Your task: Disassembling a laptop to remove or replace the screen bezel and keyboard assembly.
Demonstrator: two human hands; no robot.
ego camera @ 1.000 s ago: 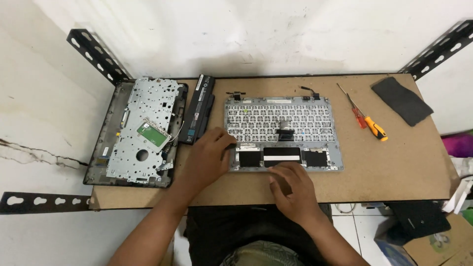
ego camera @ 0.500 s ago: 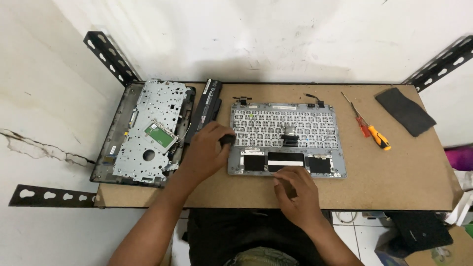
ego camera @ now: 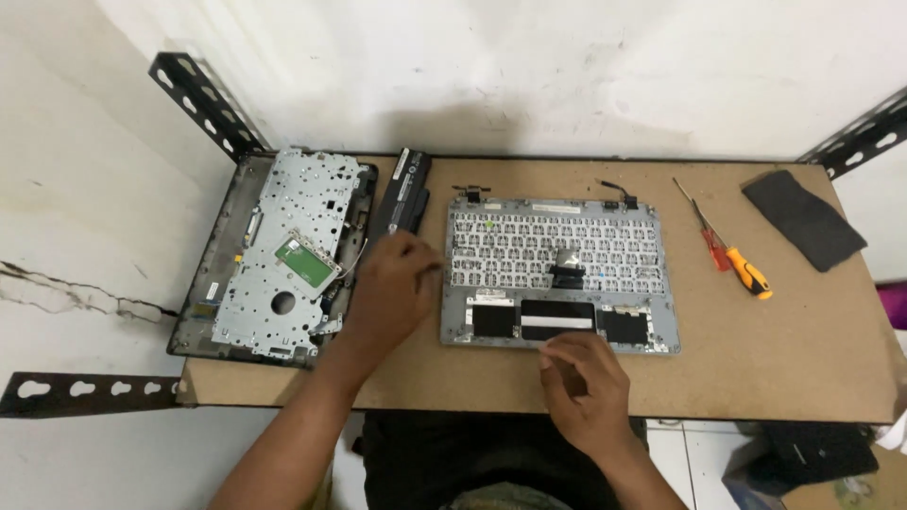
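A long black battery pack [ego camera: 404, 194] lies at the far left-centre of the table, and its top face carries a pale rectangular label with small dark print. Packages, signs and screens cannot be made out anywhere else.

Scene is lit evenly and fairly brightly from above; white wall [ego camera: 586, 66] is washed out approx. at top centre, w/ a soft grey shadow cast just behind the counter [ego camera: 775, 349] back edge. Shadows under the hands are faint and diffuse, no hard edges. Mild sheen is seen on the silver keyboard frame [ego camera: 661, 321] and the perforated metal plate [ego camera: 283, 255]; no strong glare. Right hand [ego camera: 581, 387] is slightly motion-blurred at the fingers. Wide-angle distortion is noted: counter edges and corner brackets splay outward. Detail is softened by compression
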